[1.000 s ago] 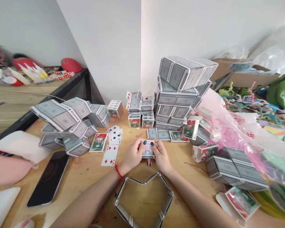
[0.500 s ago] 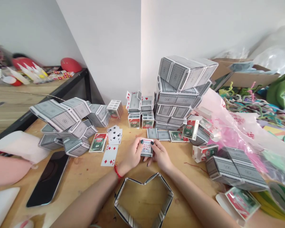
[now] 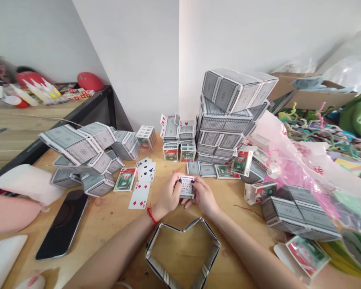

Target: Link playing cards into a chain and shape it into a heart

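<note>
Between my two hands is a playing card point(image 3: 187, 186) with small printed figures on its face and a patterned grey edge at the bottom. My left hand point(image 3: 171, 196) grips its left side, thumb on top. On the right side, my right hand point(image 3: 203, 196) pinches it, thumb on the face and fingers partly underneath. Whether it is one card or a few folded together, I cannot tell. Just in front of my body, between my forearms, stands a heart-shaped frame point(image 3: 152, 241) made of folded cards. Loose playing cards point(image 3: 140, 196) lie face up left of my hands.
Folded-card boxes form a tall stack point(image 3: 224, 116) at the back right and a lower pile point(image 3: 78, 148) at the left. A phone point(image 3: 63, 224) lies at the left. Card packs point(image 3: 124, 179) are scattered about. Pink plastic point(image 3: 289, 148) and yarn point(image 3: 327, 126) fill the right side.
The view has shifted very slightly. Both hands keep the same hold on the card, with hardly any movement.
</note>
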Demonstrator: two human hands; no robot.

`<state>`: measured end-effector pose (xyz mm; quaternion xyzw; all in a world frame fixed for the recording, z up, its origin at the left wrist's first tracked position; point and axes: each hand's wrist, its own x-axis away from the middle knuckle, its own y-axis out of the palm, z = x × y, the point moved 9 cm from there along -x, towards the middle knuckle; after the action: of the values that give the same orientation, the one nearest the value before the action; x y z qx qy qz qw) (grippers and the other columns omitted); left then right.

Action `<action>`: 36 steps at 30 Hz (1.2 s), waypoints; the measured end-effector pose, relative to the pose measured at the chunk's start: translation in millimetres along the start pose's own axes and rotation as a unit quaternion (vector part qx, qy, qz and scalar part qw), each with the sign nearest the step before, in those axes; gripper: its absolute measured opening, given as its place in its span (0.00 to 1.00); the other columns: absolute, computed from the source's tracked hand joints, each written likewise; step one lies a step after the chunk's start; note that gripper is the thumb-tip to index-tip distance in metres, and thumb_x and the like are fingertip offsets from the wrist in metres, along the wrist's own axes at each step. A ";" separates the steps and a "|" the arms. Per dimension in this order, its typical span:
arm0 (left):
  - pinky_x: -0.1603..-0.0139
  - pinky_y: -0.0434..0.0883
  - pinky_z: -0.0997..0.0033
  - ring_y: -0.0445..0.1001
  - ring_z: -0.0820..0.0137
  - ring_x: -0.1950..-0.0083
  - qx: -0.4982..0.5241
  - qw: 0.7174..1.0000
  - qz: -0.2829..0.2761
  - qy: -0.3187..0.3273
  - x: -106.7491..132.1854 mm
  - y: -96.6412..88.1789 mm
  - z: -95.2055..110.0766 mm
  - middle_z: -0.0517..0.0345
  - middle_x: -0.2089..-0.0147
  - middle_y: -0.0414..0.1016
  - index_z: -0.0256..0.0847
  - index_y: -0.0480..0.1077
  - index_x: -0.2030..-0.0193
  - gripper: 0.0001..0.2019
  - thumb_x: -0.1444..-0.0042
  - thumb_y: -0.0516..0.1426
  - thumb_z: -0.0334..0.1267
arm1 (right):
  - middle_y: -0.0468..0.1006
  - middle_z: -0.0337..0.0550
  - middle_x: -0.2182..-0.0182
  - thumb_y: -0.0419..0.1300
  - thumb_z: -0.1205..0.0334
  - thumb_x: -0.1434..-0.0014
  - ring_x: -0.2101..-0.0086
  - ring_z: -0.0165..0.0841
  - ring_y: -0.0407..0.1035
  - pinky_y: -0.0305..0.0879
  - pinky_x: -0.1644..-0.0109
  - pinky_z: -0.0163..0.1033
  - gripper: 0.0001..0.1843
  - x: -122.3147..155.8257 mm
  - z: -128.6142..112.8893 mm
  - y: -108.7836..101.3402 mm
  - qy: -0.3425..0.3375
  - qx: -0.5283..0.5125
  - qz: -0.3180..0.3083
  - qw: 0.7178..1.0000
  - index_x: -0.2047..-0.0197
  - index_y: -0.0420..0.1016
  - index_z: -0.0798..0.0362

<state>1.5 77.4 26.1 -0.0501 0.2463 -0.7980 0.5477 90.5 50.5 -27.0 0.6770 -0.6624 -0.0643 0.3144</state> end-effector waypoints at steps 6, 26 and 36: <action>0.64 0.65 0.71 0.68 0.71 0.65 0.007 1.000 0.013 0.005 1.5 1.1 2.5 0.56 0.63 0.69 0.39 0.62 0.57 0.10 0.41 0.43 0.32 | 0.69 0.29 0.83 0.54 0.56 0.47 0.85 0.28 0.68 0.64 0.86 0.29 0.14 1.4 -0.7 -2.3 -0.035 0.002 0.020 0.999 0.58 0.56 0.49; 0.72 0.64 0.74 0.66 0.73 0.73 0.059 0.997 0.024 -0.035 6.5 1.5 -9.3 0.60 0.71 0.67 0.39 0.62 0.64 0.08 0.44 0.44 0.32 | 0.70 0.30 0.81 0.53 0.60 0.46 0.84 0.32 0.69 0.64 0.88 0.33 0.10 1.4 1.0 2.9 -0.018 -0.023 -0.036 0.999 0.62 0.54 0.49; 0.80 0.61 0.77 0.62 0.76 0.80 0.170 0.982 0.039 -0.072 4.5 2.6 -15.8 0.65 0.78 0.61 0.39 0.60 0.68 0.06 0.46 0.44 0.32 | 0.72 0.33 0.80 0.53 0.59 0.46 0.83 0.33 0.70 0.67 0.85 0.35 0.10 -0.4 1.4 5.3 -0.027 -0.011 -0.059 0.998 0.63 0.55 0.50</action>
<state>-3.6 77.9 10.3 -0.0040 0.0690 -0.8004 0.5954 85.2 50.8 -25.6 0.7096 -0.6285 -0.1084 0.2997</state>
